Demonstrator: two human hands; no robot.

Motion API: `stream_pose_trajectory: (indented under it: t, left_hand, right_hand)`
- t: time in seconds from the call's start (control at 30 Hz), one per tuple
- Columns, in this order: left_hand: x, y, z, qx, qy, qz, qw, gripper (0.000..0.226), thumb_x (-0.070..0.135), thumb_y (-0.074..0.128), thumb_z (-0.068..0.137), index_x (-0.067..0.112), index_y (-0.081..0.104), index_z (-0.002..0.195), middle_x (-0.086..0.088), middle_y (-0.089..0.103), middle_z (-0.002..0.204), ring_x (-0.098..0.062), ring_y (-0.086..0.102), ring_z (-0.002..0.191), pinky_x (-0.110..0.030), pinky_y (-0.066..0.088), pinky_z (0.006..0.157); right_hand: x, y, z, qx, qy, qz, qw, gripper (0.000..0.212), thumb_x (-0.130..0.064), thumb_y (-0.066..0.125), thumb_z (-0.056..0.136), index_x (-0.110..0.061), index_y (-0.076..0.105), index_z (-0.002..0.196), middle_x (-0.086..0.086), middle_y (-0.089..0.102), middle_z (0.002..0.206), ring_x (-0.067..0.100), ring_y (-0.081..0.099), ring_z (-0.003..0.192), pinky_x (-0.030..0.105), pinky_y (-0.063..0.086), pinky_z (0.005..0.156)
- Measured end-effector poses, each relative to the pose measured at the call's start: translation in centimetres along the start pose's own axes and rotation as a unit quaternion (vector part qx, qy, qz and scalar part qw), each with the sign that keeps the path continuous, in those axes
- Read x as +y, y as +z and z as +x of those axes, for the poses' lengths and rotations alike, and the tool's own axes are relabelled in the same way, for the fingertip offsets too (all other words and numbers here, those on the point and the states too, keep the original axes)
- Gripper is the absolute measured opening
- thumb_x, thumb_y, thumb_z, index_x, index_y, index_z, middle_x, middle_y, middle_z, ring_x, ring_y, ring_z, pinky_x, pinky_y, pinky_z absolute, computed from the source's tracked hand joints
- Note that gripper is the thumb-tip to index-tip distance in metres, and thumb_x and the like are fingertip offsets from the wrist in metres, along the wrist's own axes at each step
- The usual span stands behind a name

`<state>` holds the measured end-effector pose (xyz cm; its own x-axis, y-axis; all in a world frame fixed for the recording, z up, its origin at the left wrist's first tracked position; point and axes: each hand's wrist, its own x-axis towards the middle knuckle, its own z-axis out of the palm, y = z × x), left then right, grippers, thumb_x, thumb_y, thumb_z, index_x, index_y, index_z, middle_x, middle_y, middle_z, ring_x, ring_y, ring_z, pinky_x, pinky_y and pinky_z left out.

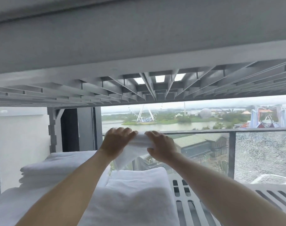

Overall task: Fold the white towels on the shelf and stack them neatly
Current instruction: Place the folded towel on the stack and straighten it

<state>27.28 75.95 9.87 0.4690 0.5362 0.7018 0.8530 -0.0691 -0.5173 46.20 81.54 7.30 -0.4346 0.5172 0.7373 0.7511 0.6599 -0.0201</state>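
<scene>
Both my hands hold one small white towel (135, 150) up in the air above the shelf. My left hand (117, 141) grips its left side and my right hand (161, 146) grips its right side, and the cloth hangs down between them. Below it lies a folded white towel (135, 193) on the grey slotted shelf (194, 207). To the left stands a stack of folded white towels (57, 170).
A grey ribbed shelf (139, 88) hangs low overhead. A grey upright post (52, 128) stands at the back left. Behind the shelf are a window and a glass balcony railing (232, 154). Bare slotted shelf shows at the right.
</scene>
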Motion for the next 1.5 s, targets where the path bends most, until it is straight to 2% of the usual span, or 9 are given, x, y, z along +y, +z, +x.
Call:
stream_pose_trajectory:
  t: [0.2, 0.33, 0.6, 0.8, 0.97, 1.17, 1.33, 1.43, 1.5]
  left_hand:
    - [0.8, 2.4, -2.3, 0.036, 0.037, 0.031, 0.998, 0.047, 0.013, 0.083, 0.055, 0.019, 0.068, 0.099, -0.005, 0.067, 0.091, -0.024, 0.065, 0.074, -0.037, 0.055, 0.062]
    - [3.4, 4.8, -6.0, -0.179, 0.064, -0.014, 0.982, 0.055, 0.016, 0.071, 0.067, 0.022, 0.052, 0.119, -0.006, 0.059, 0.109, -0.027, 0.062, 0.090, -0.036, 0.053, 0.071]
    - [1.9, 3.3, -5.1, -0.223, -0.068, -0.065, 0.970, 0.050, 0.017, 0.057, 0.076, 0.023, 0.038, 0.122, -0.002, 0.054, 0.113, -0.025, 0.057, 0.096, -0.035, 0.047, 0.076]
    - [2.8, 3.0, -6.9, -0.415, -0.133, -0.124, 0.891, 0.057, 0.035, 0.066, 0.074, 0.028, 0.031, 0.119, -0.005, 0.056, 0.108, -0.022, 0.054, 0.091, -0.036, 0.048, 0.079]
    - [3.6, 3.2, -7.6, -0.395, -0.147, -0.194, 0.886, 0.057, 0.031, 0.058, 0.085, 0.029, 0.033, 0.136, 0.000, 0.052, 0.129, -0.022, 0.053, 0.111, -0.034, 0.043, 0.095]
    - [3.6, 2.6, -7.0, -0.375, -0.127, -0.178, 0.901, 0.063, 0.031, 0.062, 0.079, 0.044, 0.034, 0.133, 0.007, 0.055, 0.126, -0.017, 0.054, 0.109, -0.035, 0.046, 0.093]
    - [3.3, 2.0, -5.9, -0.500, -0.169, -0.277, 0.803, 0.076, 0.021, 0.053, 0.077, 0.046, 0.020, 0.142, 0.007, 0.038, 0.144, -0.016, 0.039, 0.124, -0.033, 0.035, 0.102]
    - [4.0, 1.6, -4.1, -0.483, -0.240, -0.445, 0.715, 0.072, 0.009, 0.038, 0.079, 0.041, 0.026, 0.142, 0.009, 0.019, 0.153, -0.015, 0.015, 0.141, -0.041, 0.007, 0.116]
    - [5.0, 1.9, -2.9, -0.469, -0.235, -0.450, 0.722, 0.057, 0.024, 0.034, 0.085, 0.038, 0.032, 0.140, 0.009, 0.021, 0.153, -0.014, 0.014, 0.141, -0.045, 0.000, 0.116]
  right_hand:
    - [0.8, 3.7, -1.6, 0.040, -0.064, 0.017, 0.997, 0.044, -0.016, 0.062, 0.070, -0.018, 0.056, 0.114, 0.002, 0.062, 0.112, 0.029, 0.060, 0.098, 0.038, 0.050, 0.073]
    - [2.2, 6.3, -4.5, -0.159, -0.095, -0.023, 0.982, 0.049, -0.037, 0.067, 0.071, -0.022, 0.052, 0.116, 0.001, 0.057, 0.112, 0.027, 0.057, 0.100, 0.035, 0.046, 0.077]
    - [1.6, 4.1, -3.4, -0.123, -0.080, 0.016, 0.989, 0.052, -0.027, 0.058, 0.065, -0.027, 0.051, 0.116, 0.000, 0.061, 0.109, 0.027, 0.059, 0.095, 0.032, 0.047, 0.074]
    - [1.2, 4.5, -5.0, -0.208, -0.167, -0.004, 0.964, 0.043, -0.029, 0.058, 0.084, -0.028, 0.048, 0.125, 0.000, 0.055, 0.128, 0.024, 0.052, 0.116, 0.035, 0.038, 0.093]
    - [3.1, 4.5, -6.8, -0.247, -0.147, 0.033, 0.957, 0.075, -0.036, 0.071, 0.075, -0.031, 0.033, 0.139, -0.008, 0.039, 0.144, 0.013, 0.033, 0.133, 0.035, 0.025, 0.110]
    - [3.5, 3.4, -7.3, -0.208, -0.106, 0.067, 0.970, 0.065, -0.031, 0.068, 0.077, -0.033, 0.040, 0.135, -0.007, 0.047, 0.138, 0.014, 0.042, 0.126, 0.031, 0.033, 0.107]
    - [3.5, 2.9, -7.4, -0.220, -0.068, 0.085, 0.969, 0.047, -0.051, 0.057, 0.083, -0.038, 0.048, 0.127, -0.010, 0.052, 0.134, 0.013, 0.046, 0.123, 0.035, 0.038, 0.103]
    - [3.3, 2.6, -6.3, -0.204, -0.026, 0.145, 0.968, 0.040, -0.052, 0.041, 0.091, -0.032, 0.056, 0.122, -0.006, 0.057, 0.130, 0.015, 0.052, 0.117, 0.031, 0.039, 0.093]
    - [3.3, 2.6, -5.3, -0.203, -0.005, 0.160, 0.966, 0.034, -0.041, 0.039, 0.095, -0.028, 0.058, 0.121, -0.001, 0.059, 0.128, 0.017, 0.054, 0.114, 0.031, 0.040, 0.089]
